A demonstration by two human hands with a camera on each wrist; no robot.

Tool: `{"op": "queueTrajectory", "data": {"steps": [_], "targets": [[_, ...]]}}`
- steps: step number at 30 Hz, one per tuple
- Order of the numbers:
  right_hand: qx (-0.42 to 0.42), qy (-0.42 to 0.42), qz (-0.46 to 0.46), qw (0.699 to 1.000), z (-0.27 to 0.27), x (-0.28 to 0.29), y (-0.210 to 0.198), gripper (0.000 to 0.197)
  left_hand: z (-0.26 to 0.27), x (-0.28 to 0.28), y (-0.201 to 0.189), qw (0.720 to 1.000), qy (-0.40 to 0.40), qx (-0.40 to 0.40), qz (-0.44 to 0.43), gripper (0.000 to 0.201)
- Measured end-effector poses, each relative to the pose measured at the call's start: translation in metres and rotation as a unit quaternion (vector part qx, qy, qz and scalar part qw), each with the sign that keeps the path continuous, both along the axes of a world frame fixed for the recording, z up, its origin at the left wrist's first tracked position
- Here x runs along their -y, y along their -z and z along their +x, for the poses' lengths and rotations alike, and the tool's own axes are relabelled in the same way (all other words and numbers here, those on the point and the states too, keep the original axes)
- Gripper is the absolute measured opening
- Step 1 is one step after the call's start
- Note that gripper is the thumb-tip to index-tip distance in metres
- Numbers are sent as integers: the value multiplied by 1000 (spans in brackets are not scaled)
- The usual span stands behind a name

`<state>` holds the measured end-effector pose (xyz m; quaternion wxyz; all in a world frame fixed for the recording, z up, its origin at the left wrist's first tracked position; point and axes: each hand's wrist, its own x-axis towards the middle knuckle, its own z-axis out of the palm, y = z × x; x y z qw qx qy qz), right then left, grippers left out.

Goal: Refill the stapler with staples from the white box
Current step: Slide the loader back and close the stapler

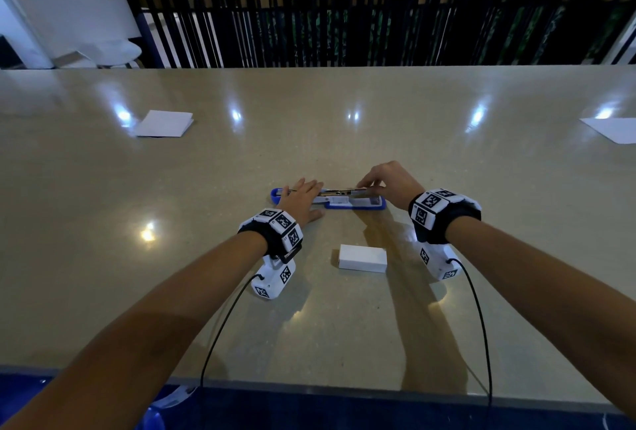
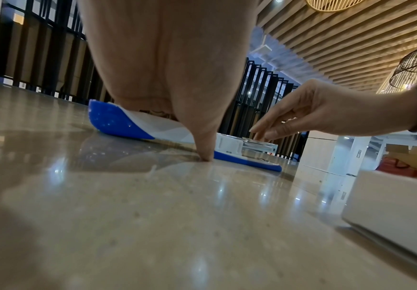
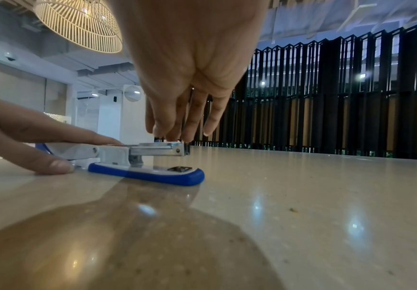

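No brand name or readable writing shows anywhere; the only markings are black-and-white square code patterns on the two wrist bands (image 1: 430, 207).

On the beige polished table (image 1: 309, 127), going left to right: one folded white paper (image 1: 164, 123) lies far left. One blue and white stapler (image 1: 347, 204) lies lengthwise near the middle, opened out flat, its cover swung back to the left and its metal staple channel (image 3: 158, 150) raised level above the blue base. The left hand (image 1: 298, 197) lies flat on the swung-back cover, fingers straight and spread, thumb tip touching the table on the near side. The right hand (image 1: 389, 182) reaches down from above, its fingertips (image 3: 172, 136) bunched together on the top of the channel near its right end; whether they pinch staples cannot be told. One white box (image 1: 362, 258), closed, lies nearer the person, between the two wrists and apart from the stapler. A second white sheet (image 1: 612, 128) lies at the far right edge.
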<state>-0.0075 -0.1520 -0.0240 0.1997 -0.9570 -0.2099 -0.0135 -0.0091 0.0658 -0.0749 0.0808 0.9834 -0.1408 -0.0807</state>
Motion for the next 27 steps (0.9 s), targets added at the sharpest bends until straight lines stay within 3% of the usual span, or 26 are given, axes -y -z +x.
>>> {"op": "queueTrajectory", "data": {"steps": [13,17,21,27], "targets": [[-7,29,11,1000,10,-8,12,18,-1,2,0,1000,-6,7,0,66],[-34,41,-28,998,17,-12,15,12,-1,1,0,1000,-4,6,2,66],[-28,23,-32,999,17,-13,17,8,-2,1,0,1000,-6,6,2,65],[-7,-22,-86,996,13,-13,9,16,-1,1,1,1000,-4,7,-1,65]]}}
